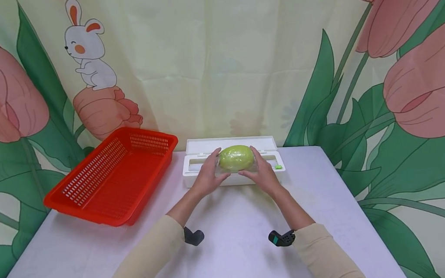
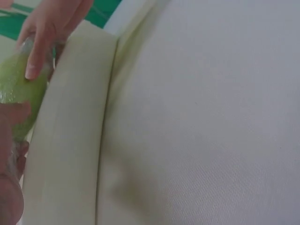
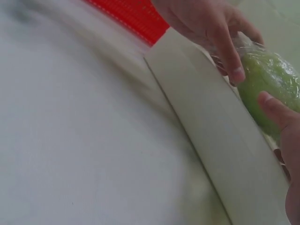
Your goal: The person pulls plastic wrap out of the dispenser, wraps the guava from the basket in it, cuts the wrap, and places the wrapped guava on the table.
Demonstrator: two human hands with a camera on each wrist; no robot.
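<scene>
An oval green fruit (image 1: pixel 236 157) with a shiny skin of clear cling film (image 3: pixel 248 47) is held between both hands. My left hand (image 1: pixel 208 175) grips its left end, thumb on the near side. At the opposite end, my right hand (image 1: pixel 264 175) mirrors that grip. Both wrist views show the thumbs against the fruit and film bunched at its ends. Directly below and behind is a white cling film dispenser (image 1: pixel 235 180), its lid (image 1: pixel 231 144) raised at the back. The fruit hides the dispenser's middle; whether they touch I cannot tell.
On the left of the white-covered table (image 1: pixel 235 251) stands a red plastic basket (image 1: pixel 112 182) with perforated sides. A small green piece (image 1: pixel 278 167) sits at the dispenser's right end. Behind the table hangs a curtain (image 1: pixel 208 61) printed with tulips and a rabbit.
</scene>
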